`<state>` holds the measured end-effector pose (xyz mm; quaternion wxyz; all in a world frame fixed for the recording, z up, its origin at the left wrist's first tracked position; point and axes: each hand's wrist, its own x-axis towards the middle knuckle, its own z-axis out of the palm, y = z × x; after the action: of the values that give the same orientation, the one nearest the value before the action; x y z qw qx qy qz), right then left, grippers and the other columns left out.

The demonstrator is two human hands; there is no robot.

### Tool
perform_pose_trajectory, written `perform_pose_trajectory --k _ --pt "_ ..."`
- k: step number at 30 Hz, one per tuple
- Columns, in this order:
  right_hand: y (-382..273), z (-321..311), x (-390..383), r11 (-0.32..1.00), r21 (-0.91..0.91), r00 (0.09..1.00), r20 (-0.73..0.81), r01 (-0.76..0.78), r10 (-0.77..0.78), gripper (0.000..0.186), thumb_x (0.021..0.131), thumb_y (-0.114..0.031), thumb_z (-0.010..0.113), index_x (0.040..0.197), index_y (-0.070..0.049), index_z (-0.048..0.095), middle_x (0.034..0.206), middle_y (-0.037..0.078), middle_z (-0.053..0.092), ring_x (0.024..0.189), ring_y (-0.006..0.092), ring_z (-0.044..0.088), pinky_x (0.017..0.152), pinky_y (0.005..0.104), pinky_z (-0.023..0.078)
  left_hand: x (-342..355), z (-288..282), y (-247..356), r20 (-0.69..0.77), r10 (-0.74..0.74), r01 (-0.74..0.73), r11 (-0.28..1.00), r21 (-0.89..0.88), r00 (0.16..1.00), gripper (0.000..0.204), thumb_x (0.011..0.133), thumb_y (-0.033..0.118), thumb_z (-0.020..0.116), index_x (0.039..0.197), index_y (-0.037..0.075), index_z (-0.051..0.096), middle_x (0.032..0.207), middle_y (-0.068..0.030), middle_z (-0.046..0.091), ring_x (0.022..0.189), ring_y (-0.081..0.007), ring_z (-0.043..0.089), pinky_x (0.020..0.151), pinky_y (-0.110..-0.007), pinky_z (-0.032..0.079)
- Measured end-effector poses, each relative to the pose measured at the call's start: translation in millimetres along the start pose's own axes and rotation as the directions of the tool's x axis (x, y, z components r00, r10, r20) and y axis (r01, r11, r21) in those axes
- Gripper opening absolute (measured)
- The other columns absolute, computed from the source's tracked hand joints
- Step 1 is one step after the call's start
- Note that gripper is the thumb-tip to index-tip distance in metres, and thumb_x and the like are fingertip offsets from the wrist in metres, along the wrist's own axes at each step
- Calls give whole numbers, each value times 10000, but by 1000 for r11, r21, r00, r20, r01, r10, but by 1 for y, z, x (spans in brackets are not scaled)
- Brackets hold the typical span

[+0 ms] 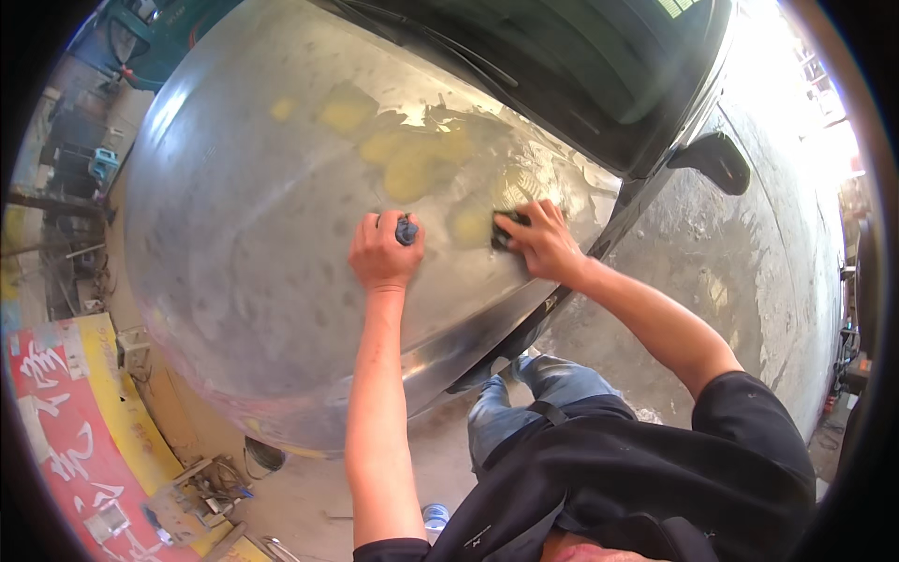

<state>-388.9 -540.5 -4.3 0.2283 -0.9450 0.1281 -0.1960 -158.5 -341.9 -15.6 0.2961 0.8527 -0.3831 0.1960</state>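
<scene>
A car hood of dull grey bare metal spreads out under both my hands. Yellowish filler patches and flaking pale areas mark it toward the windshield. My left hand is closed in a fist over the hood, and a crumpled dark blue-grey wad, perhaps cloth, pokes out of it. To the right, the fingers of my right hand grip a dark sanding pad held against the hood beside a small yellow patch. My palm and fingers partly hide the pad.
The dark windshield with its wiper rises beyond the hood. A black side mirror juts out at the right. A red and yellow signboard and scrap metal parts lie at lower left. Green machinery stands at upper left.
</scene>
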Motion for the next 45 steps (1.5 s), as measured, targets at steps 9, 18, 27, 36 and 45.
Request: perform_pose_trajectory --k 9,18,27,36,45 --pt "-3 5 -7 999 -10 998 -50 41 -41 400 990 -151 770 1388 -173 796 1226 152 636 1173 397 565 1053 525 459 -1 -2 -6 -20 34 -34 999 9 999 157 893 346 835 889 230 729 878 -6 660 806 -293 683 623 -458 551" --pt "30 11 45 997 -77 998 -56 -19 14 489 926 -154 832 1411 -201 803 1218 140 639 1169 381 578 1062 511 491 -1 9 13 -25 46 -47 999 -27 999 162 877 343 841 884 230 725 877 -4 654 815 -288 683 640 -459 555" --pt "34 7 45 992 -126 995 -99 -10 -2 467 954 -166 797 1417 -227 799 1159 134 622 1124 371 574 1005 515 477 3 9 17 -17 30 -30 998 -54 999 156 875 341 837 880 226 732 880 -7 649 818 -292 683 643 -459 555" --pt "23 6 32 992 -120 998 -61 -36 29 420 972 -149 777 1389 -198 797 1169 165 625 1166 397 561 1032 522 459 0 6 2 -25 22 -23 998 -51 999 156 880 347 836 885 227 736 890 -4 652 826 -286 685 643 -450 559" --pt "10 -8 -26 994 -96 996 -61 52 -58 428 953 -110 779 1375 -180 801 1160 163 618 1135 399 568 996 541 474 5 8 6 -13 25 -25 999 -48 1000 162 874 342 837 903 215 739 907 -22 676 833 -298 694 655 -467 566"
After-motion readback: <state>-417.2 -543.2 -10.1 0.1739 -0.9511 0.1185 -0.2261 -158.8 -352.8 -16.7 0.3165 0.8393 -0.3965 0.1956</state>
